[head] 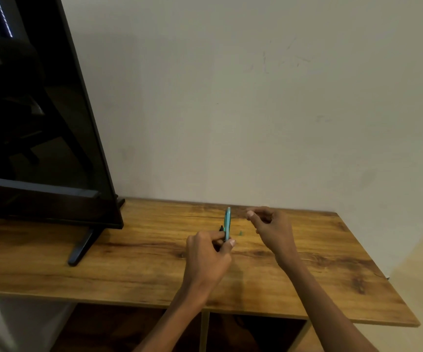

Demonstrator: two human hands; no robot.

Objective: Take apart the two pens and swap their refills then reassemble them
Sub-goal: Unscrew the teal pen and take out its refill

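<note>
My left hand [209, 250] is closed around a light blue pen barrel [227, 223] that stands upright above the wooden table [139, 262]. A dark pen part [221, 228] pokes out of the same fist, just left of the barrel. A small green piece [241, 233] lies on the table between my hands. My right hand [271, 224] hovers to the right of the barrel with thumb and forefinger pinched together; whether anything thin is between them is too small to tell.
A large black TV screen [32, 118] stands on the left of the table, its foot [82, 246] reaching toward the front. A plain wall runs behind. Open shelf compartments [253, 331] sit below the tabletop's front edge.
</note>
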